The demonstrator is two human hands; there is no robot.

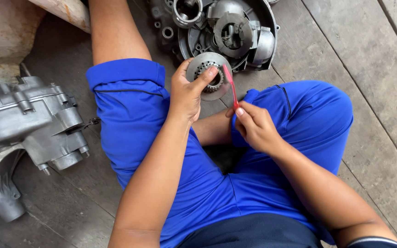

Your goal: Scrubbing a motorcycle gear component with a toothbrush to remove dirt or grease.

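Head view: a seated person in blue shorts, both hands over the lap.
Left fingers (206, 76): curled around a round toothed metal disc (207, 87), thumb pressed on its centre ring, the others behind its rim.
Left hand (185, 94): grips the disc upright, just above the left knee.
Right fingers (241, 112): pinched shut on the lower end of a red brush (229, 85).
Right hand (253, 126): just right of the disc and lower.
Brush head: touching the disc's right edge.
Beyond the disc: an open engine cover (235, 32) on the wooden floor (368, 59).
Left of the disc, well apart: a grey engine casing (28, 121).
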